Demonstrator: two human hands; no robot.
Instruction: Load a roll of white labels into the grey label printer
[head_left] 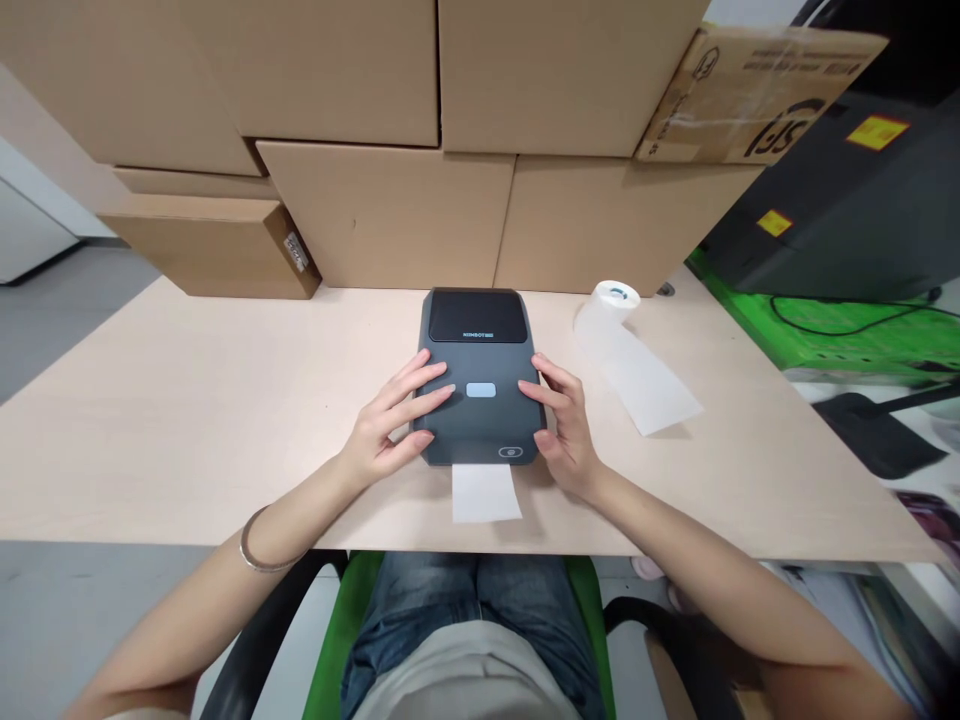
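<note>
A dark grey label printer (480,425) stands on the table near its front edge, its lid closed, with a black window at the back and a light blue button in the middle. A strip of white label paper (486,492) sticks out of its front slot. My left hand (386,420) lies on the printer's left side, open, fingers spread over the top and thumb near the front corner. On the opposite side, my right hand (564,420) touches the right edge with fingers apart and bent, also open. Neither hand is wrapped round anything.
A roll of white labels (616,296) stands to the right, its loose end trailing over the table (225,430). Cardboard boxes (390,215) are stacked along the back. A flat box (217,245) lies at the back left. Dark equipment (840,210) rests on a green surface (832,335) at right.
</note>
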